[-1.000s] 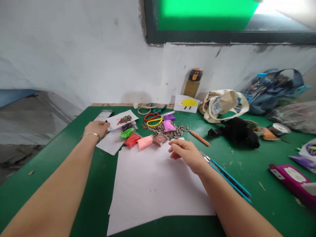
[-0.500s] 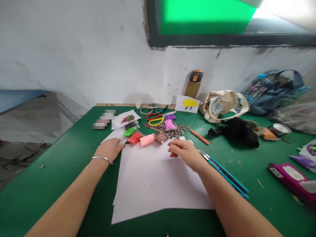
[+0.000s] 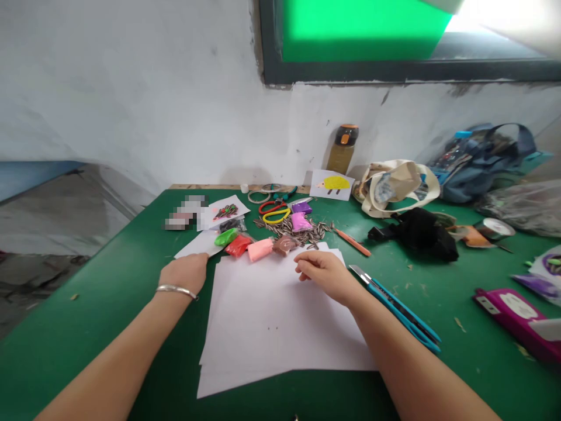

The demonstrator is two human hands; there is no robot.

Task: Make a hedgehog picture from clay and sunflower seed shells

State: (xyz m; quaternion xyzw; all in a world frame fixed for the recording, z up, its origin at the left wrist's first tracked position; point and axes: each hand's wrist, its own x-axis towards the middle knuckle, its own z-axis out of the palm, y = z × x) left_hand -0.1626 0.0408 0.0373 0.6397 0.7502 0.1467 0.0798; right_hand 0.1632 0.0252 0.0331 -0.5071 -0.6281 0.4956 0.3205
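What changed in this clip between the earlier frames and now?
The left hand moved from the far left of the table toward the person, and now sits at the edge of a loose white sheet, holding nothing visible. The right hand stayed over the white paper stack. The clay packets stayed about where they were.

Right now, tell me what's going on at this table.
One person is at a green table. Their right hand rests on a stack of white paper, and their left hand sits beside a loose white sheet. Neither hand appears to hold anything. Just beyond lie clay packets and sunflower seeds, with a teal craft knife to the right.
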